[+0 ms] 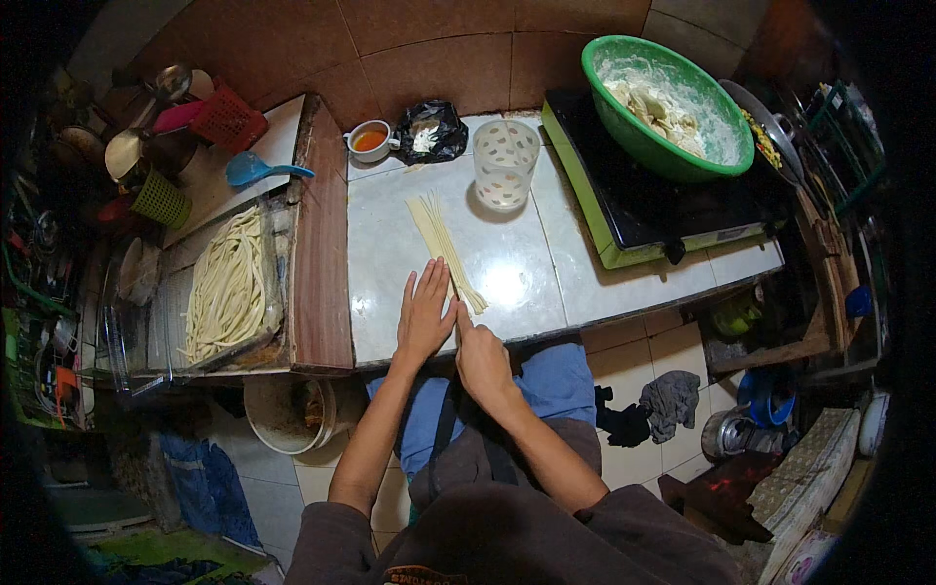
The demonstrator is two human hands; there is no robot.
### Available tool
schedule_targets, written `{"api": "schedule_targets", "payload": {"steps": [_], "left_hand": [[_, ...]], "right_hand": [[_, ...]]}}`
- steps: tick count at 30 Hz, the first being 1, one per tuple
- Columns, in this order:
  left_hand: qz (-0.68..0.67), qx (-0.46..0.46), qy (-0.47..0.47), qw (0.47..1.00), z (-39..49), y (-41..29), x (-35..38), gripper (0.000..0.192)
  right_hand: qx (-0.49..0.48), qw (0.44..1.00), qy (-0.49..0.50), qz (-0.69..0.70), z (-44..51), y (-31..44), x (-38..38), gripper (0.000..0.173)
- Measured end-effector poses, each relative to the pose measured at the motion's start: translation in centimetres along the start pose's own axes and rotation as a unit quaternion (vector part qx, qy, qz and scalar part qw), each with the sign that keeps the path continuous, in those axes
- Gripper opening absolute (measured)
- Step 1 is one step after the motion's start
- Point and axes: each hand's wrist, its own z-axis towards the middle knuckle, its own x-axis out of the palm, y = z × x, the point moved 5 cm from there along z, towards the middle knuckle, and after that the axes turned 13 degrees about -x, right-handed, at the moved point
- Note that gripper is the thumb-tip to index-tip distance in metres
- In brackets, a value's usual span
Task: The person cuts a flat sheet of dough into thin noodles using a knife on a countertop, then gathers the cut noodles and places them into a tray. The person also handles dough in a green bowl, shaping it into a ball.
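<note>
A thin sheet of dough [422, 219] lies on the white tiled counter, its right side cut into several long, narrow strips [462, 272]. Flat on the near part of the sheet rests my left hand [425, 311], fingers stretched forward and thumb out to the side. My right hand [482, 362] grips a knife [455, 284], with the index finger laid along its top. The blade points away from me, between the left hand and the strips. Much of the knife is hidden by my right hand.
Cut noodles [227, 285] fill a clear plastic container [272, 307] at left. A patterned plastic cup [504, 168], a cup of orange liquid [371, 140] and a black plastic bag [439, 121] stand behind the dough. A green basin [662, 157] of floury dough sits on the stove [607, 219].
</note>
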Motion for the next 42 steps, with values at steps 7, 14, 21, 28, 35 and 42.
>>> {"api": "schedule_targets", "payload": {"steps": [7, 14, 21, 28, 35, 42], "left_hand": [[0.004, 0.011, -0.006, 1.000, -1.1, -0.3, 0.2, 0.064], [0.000, 0.018, -0.004, 1.000, -2.2, -0.7, 0.2, 0.062], [0.006, 0.017, 0.011, 1.000, -3.2, -1.3, 0.1, 0.065], [0.012, 0.023, 0.002, 1.000, -4.4, -1.9, 0.2, 0.064], [-0.003, 0.024, -0.001, 1.000, -5.2, -2.2, 0.3, 0.063], [-0.082, 0.008, -0.067, 0.994, -6.9, -2.7, 0.7, 0.047]], "right_hand": [[0.001, 1.000, 0.005, -0.011, -1.3, 0.3, -0.2, 0.060], [0.001, 1.000, 0.013, -0.022, -2.4, 0.4, -0.5, 0.062], [0.017, 0.998, 0.052, -0.019, -3.5, 0.1, -0.5, 0.065], [0.008, 0.999, 0.036, -0.017, -5.0, 0.3, -0.9, 0.061], [-0.009, 0.999, 0.022, -0.026, -5.7, 0.4, -0.9, 0.061], [0.022, 1.000, 0.021, 0.004, -5.7, 0.9, -1.6, 0.057]]}}
